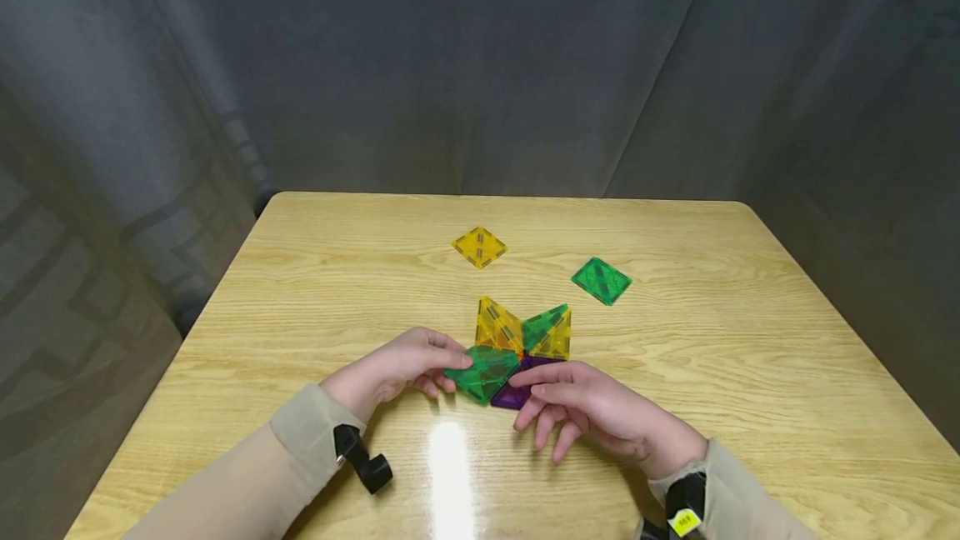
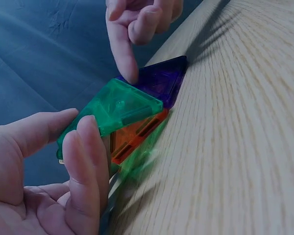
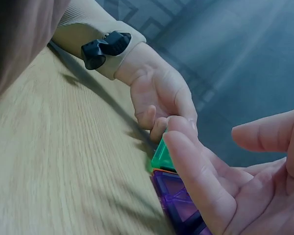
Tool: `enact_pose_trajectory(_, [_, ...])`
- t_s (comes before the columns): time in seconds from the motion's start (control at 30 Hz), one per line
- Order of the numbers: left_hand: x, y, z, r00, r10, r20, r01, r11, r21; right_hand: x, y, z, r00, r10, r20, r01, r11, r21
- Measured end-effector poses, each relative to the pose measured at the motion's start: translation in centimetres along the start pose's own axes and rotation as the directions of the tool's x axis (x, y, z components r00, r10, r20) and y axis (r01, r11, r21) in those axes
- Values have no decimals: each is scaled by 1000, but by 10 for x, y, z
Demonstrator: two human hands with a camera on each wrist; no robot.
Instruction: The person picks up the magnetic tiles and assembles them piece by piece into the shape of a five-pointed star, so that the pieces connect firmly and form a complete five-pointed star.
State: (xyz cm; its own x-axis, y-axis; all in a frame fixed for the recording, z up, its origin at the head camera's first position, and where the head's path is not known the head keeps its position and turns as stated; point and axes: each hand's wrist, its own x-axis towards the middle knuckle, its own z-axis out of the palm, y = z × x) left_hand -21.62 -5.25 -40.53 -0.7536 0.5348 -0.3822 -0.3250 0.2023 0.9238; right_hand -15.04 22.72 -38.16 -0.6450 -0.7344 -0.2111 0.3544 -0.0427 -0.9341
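My left hand [image 1: 412, 361] pinches a translucent green magnetic tile piece [image 1: 483, 373] between thumb and fingers. In the left wrist view that piece is tilted, overlapping an orange tile [image 2: 130, 142] beneath. The right hand [image 1: 581, 402] hovers with loosely extended fingers over a purple tile [image 1: 510, 396]. Its index fingertip [image 2: 131, 76] is right at the green piece's edge in the left wrist view. Behind the hands, a yellow tile point [image 1: 497, 325] and a green-and-yellow point [image 1: 549, 332] angle upward around the orange middle, which is mostly hidden in the head view.
Further back on the wooden table [image 1: 337, 273] lie a yellow diamond of tiles [image 1: 480, 247] and a green one [image 1: 602, 281]. Grey curtains [image 1: 465, 73] hang behind and beside the table. Each wrist wears a small black camera [image 1: 363, 458].
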Motion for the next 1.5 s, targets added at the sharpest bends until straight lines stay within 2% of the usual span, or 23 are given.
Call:
enact_pose_trajectory(0.17, [1, 1, -1, 1000, -11, 3, 11, 1000, 2, 1, 1, -1, 1000, 4, -19, -5, 1000, -9])
enact_pose_trajectory(0.67, [-1, 1, -2, 1000, -8, 15, 8, 1000, 2, 1, 5, 0, 1000, 19, -4, -19, 1000, 0])
enact_pose_trajectory(1.0, [0, -1, -3, 1000, -12, 16, 11, 1000, 27, -3, 3, -1, 1000, -10, 4, 10, 1000, 3])
enact_pose_trajectory(1.13, [-1, 1, -5, 1000, -20, 8, 20, 999, 49, -8, -5, -8, 998, -62, 8, 62, 998, 8])
enact_pose_trajectory(1.23, [-3, 6, -10, 999, -27, -29, 29, 995, 98, -16, -19, -18, 991, -133, -13, 133, 991, -12])
enact_pose_trajectory(1.33, [-4, 15, -16, 996, -29, -84, 43, 984, 171, -27, -36, -32, 978, -194, -76, 190, 980, -56])
enact_pose_trajectory(1.5, [-5, 33, -28, 989, -26, -148, 69, 954, 293, -48, -57, -60, 942, -281, -181, 261, 957, -126])
